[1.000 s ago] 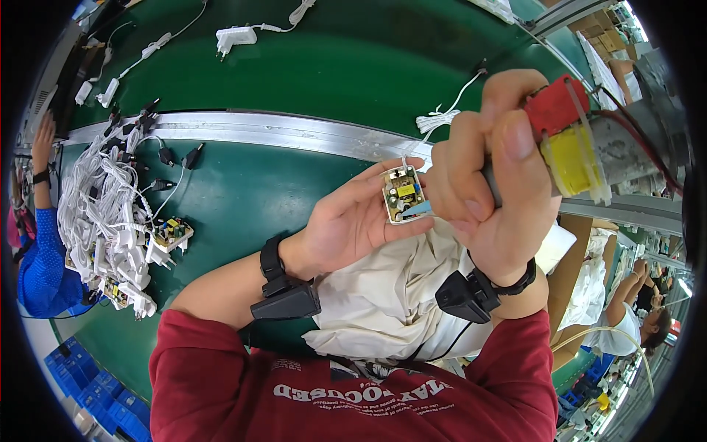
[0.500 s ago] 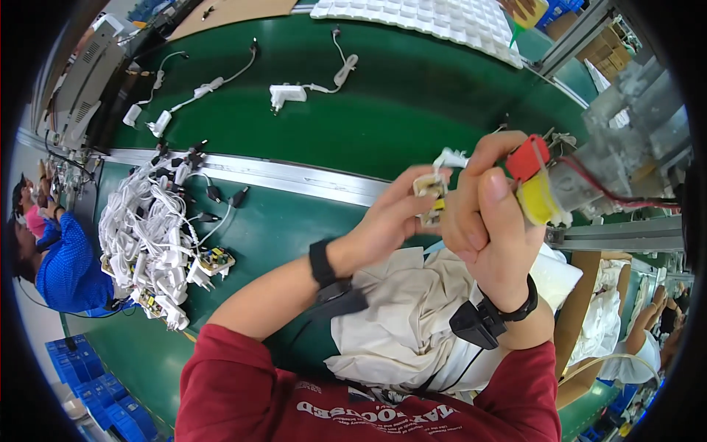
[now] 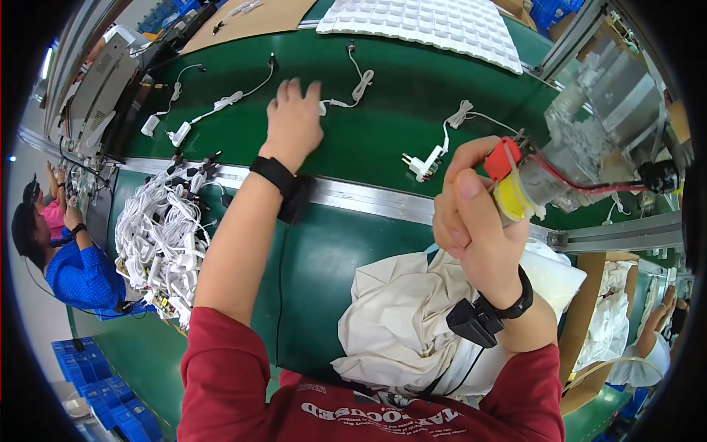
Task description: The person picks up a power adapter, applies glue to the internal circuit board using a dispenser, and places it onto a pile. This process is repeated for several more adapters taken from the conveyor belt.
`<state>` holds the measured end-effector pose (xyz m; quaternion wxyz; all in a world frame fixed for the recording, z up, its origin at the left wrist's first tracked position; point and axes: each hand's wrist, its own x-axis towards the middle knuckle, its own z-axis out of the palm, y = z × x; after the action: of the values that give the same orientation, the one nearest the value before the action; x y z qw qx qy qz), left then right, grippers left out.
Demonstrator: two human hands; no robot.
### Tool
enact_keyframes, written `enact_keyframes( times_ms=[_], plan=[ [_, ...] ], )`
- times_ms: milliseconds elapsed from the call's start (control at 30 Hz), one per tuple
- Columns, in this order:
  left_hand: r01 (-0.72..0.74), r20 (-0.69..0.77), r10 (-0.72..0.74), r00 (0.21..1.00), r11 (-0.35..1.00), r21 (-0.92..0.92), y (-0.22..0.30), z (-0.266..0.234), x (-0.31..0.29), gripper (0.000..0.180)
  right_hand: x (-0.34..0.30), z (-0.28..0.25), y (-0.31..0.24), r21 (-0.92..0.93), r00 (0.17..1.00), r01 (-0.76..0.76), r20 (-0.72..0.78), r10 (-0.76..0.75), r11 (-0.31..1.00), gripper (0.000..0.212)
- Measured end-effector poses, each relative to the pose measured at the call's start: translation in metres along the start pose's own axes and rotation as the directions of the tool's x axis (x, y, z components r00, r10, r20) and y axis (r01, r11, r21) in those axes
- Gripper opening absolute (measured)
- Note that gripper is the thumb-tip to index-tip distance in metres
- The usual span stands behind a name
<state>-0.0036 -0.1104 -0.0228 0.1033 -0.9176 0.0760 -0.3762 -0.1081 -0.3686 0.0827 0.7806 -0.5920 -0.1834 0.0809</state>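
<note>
My left hand (image 3: 296, 121) reaches over the far green surface, fingers apart and slightly blurred. It covers most of a white power adapter, whose coiled cable (image 3: 361, 90) shows to its right. My right hand (image 3: 479, 228) is closed round a greyish, residue-caked tool (image 3: 541, 184) with a yellow band and a red switch block (image 3: 503, 158). What lies inside that grip is partly hidden. Just left of the right hand, another white plug adapter (image 3: 423, 163) lies on the far surface, its cable bundled behind it.
A metal rail (image 3: 353, 200) divides the green surfaces. White cables and adapters, some with bare circuit boards, form a heap (image 3: 158, 236) at left. Cream cloth (image 3: 401, 317) lies before me. A white moulded tray (image 3: 420, 29) stands at the back; a co-worker (image 3: 85, 258) is at far left.
My left hand has left the opened adapter near my right hand and moved far left onto another. An adapter now lies beside my right hand, which keeps its grip on the tool.
</note>
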Motion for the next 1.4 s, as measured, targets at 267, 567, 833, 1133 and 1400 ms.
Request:
enact_keyframes(
  times_ms=[267, 567, 833, 1133, 1400],
  plan=[
    [0.684, 0.665, -0.31, 0.679, 0.596, -0.421, 0.039, -0.04, -0.001, 0.027, -0.002, -0.001, -0.002, 0.135, 0.998, -0.037, -0.036, 0.043, 0.99, 0.013],
    [0.843, 0.909, 0.29, 0.299, -0.527, -0.109, 0.138, -0.121, -0.08, 0.034, 0.015, -0.004, 0.0, -0.046, 0.985, 0.057, -0.157, -0.064, 0.997, 0.015],
    [0.662, 0.608, 0.557, 0.566, -0.746, 0.068, 0.154, -0.123, -0.095, 0.038, 0.016, -0.012, 0.011, -0.122, 0.983, 0.118, -0.128, -0.134, 0.985, 0.016],
    [0.6, 0.587, 0.489, 0.645, -0.8, 0.006, 0.151, -0.122, -0.1, 0.041, 0.015, -0.006, 0.012, -0.056, 0.99, 0.068, -0.12, -0.074, 0.996, 0.017],
    [0.576, 0.573, 0.471, 0.671, -0.818, -0.002, 0.15, -0.121, -0.099, 0.04, 0.014, -0.015, 0.02, -0.051, 0.991, 0.133, -0.008, -0.133, 0.99, 0.017]
  ],
)
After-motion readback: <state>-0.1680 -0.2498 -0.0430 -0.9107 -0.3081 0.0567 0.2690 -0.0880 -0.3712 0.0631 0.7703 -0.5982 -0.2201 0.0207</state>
